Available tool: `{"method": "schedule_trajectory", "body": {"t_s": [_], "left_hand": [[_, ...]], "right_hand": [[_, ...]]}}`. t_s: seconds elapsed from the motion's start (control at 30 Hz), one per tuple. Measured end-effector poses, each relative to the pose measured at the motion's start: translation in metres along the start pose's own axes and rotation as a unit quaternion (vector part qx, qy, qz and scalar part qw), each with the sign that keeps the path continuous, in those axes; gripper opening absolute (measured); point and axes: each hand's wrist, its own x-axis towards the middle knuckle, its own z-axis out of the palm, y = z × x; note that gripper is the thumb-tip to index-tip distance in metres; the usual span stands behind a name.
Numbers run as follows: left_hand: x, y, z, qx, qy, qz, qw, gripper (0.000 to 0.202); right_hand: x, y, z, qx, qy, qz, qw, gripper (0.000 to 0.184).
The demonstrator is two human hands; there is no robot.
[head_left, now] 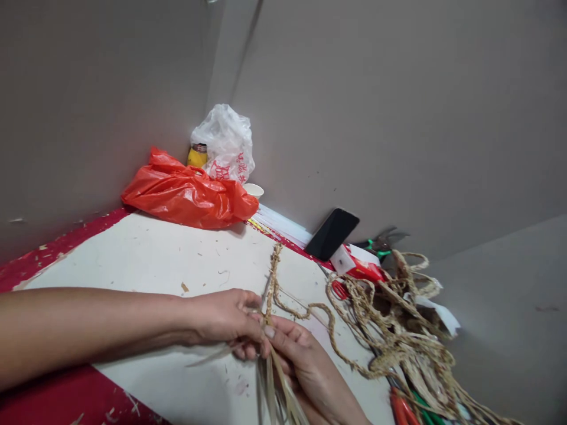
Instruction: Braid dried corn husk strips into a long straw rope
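Observation:
My left hand [241, 321] reaches in from the left, its fingers closed around the lower end of a braided straw cord [273, 274]. From below right, my right hand [303, 360] pinches the same place, thumb and fingers meeting just under the braid. Loose flat straw strands [277, 392] hang down from between the hands toward the bottom edge. The finished part of the braid stands up above my fingers, and a thin twisted cord [325, 308] runs from it to the right. The exact grip of the fingertips is partly hidden.
An orange plastic bag [190, 198], a white plastic bag [228, 139], a yellow jar [197, 156] and a white cup [254, 190] stand at the back. A phone [332, 234] leans at right, beside pliers [383, 241] and a heap of cord [398, 336]. Straw scraps dot the white tabletop [168, 254].

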Motion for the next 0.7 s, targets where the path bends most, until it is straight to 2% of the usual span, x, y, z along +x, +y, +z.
{"method": "schedule_trajectory", "body": {"t_s": [0.07,0.2,0.4,0.5,0.7], "left_hand": [[0.003,-0.003,-0.002,-0.043,-0.016,-0.021,0.999,0.05],[0.002,-0.004,-0.007,-0.058,-0.021,-0.032,0.998,0.033],[0.004,-0.007,-0.012,-0.03,0.06,-0.054,0.996,0.032],[0.004,-0.009,-0.015,-0.019,0.05,-0.046,0.997,0.034],[0.002,-0.009,-0.019,0.013,0.043,-0.035,0.998,0.042]], "right_hand": [[0.0,-0.001,0.003,-0.002,-0.014,-0.008,1.0,0.025],[-0.002,-0.004,0.004,-0.014,-0.011,-0.011,1.0,0.02],[-0.001,-0.007,-0.002,-0.061,-0.012,0.001,0.998,0.023],[-0.001,-0.006,-0.006,-0.056,-0.003,0.011,0.998,0.017],[0.001,-0.002,-0.013,-0.043,0.019,0.024,0.999,0.032]]}}
